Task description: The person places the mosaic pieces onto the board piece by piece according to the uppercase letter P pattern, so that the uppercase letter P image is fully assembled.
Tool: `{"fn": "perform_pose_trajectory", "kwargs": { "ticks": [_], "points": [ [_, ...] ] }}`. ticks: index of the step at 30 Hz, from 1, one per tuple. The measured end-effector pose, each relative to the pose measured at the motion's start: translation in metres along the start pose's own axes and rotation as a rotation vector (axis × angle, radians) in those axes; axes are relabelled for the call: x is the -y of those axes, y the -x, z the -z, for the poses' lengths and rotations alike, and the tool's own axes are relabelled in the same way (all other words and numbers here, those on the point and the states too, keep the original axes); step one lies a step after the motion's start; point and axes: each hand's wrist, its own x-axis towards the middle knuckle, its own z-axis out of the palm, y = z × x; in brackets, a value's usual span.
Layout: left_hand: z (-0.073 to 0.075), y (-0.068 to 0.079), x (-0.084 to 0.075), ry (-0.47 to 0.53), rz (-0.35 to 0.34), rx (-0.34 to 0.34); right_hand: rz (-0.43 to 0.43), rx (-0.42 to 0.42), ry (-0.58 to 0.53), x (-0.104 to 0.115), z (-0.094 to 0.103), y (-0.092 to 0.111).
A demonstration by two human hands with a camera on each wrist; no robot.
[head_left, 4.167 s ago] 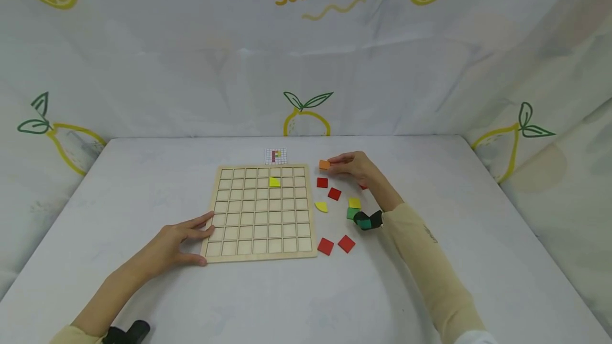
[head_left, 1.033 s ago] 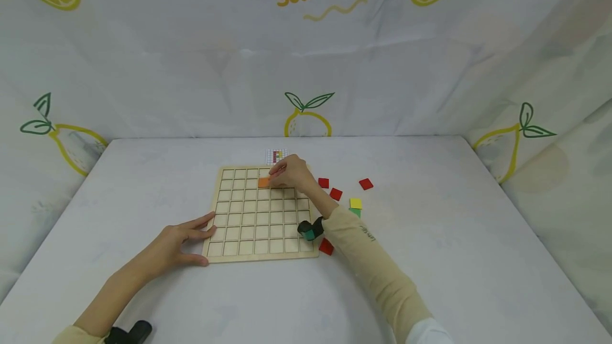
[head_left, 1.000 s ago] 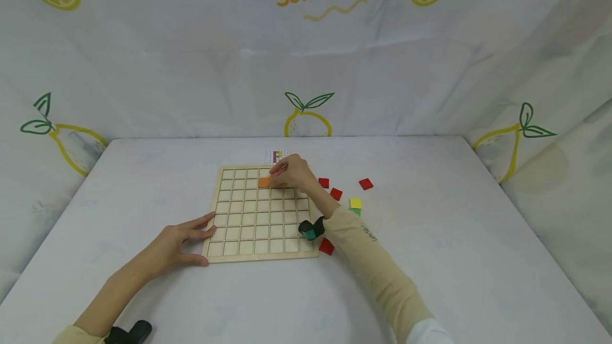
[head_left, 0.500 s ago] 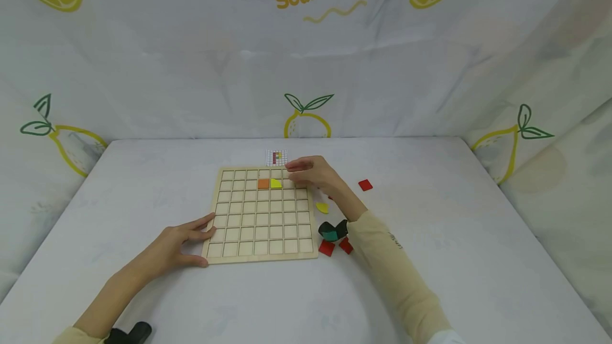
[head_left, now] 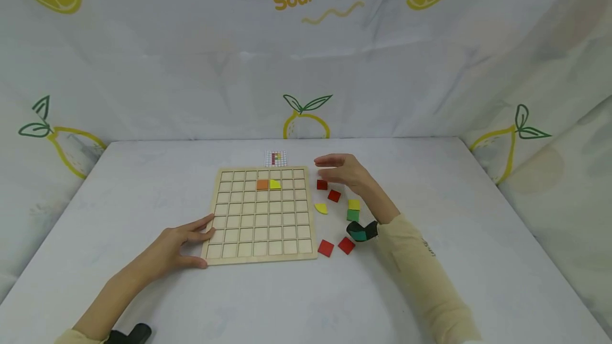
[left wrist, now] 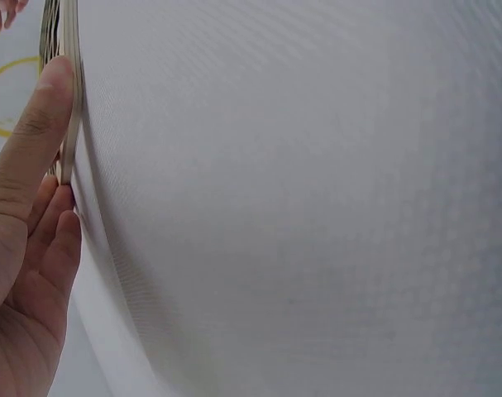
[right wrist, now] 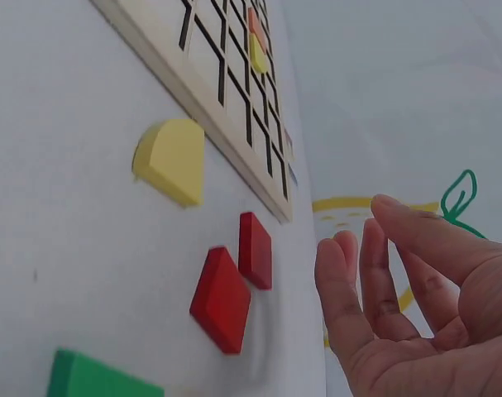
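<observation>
Left hand (head_left: 174, 246) is spread along the left side of the wooden grid board (head_left: 260, 220), fingertips on the edge, thumb by the near-left corner. Gripping nothing; reads as a brace, likely so the board doesn't slide or turn when pieces go in. Board lies flat and roughly square to the person, so rows and columns are easy to count.

On the board, second row from the far edge: orange square tile (head_left: 262, 185) in the middle column, yellow quarter-round tile (head_left: 274, 184) in the next cell right. Rounded side faces far-right, straight side toward the orange. Both look seated flat; raised cell walls presumably keep them put.

Pattern card (head_left: 275, 158) lies just beyond the far edge, probably there so it can be read without being covered. Shows a small coloured figure; cell detail too small to trust.

Loose parts sit right of the board, same side as the right hand, which likely keeps reaches short. Loose yellow quarter-round (head_left: 321, 208) is just beside the right edge. Two red square tiles (head_left: 326, 248) lie near the near-right corner, two more farther back.

Right hand (head_left: 344, 170) hovers by the back reds, thumb apart from fingers, nothing between them. Yellow square tile (head_left: 354, 204) and green square tile (head_left: 353, 215) sit together rightmost; touching or overlapping, can't tell.
</observation>
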Motion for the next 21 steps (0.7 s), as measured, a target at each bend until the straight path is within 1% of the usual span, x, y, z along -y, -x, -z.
{"fn": "perform_pose_trajectory", "kwargs": {
  "ticks": [2,4,9,12,16,19,21],
  "points": [
    [0.0,0.0,-0.001,-0.009,-0.003,-0.003,0.005,-0.001,-0.007,-0.003,0.009,0.004],
    [0.0,0.0,-0.001,-0.007,-0.002,-0.001,-0.006,-0.011,0.012,-0.006,0.018,0.008],
    [0.0,0.0,-0.002,0.014,0.006,0.011,-0.018,-0.065,0.117,-0.016,0.04,0.018],
    [0.0,-0.001,-0.002,0.009,0.004,0.011,-0.004,-0.077,0.137,-0.023,0.054,0.024],
    [0.0,-0.001,-0.002,0.008,-0.008,0.01,0.015,-0.054,0.125,-0.03,0.075,0.031],
    [0.0,-0.002,-0.001,0.008,-0.01,0.012,0.032,-0.009,0.139,-0.036,0.092,0.034],
    [0.0,-0.001,-0.001,0.003,-0.005,0.012,0.041,0.022,0.168,-0.041,0.103,0.034]
  ]
}}
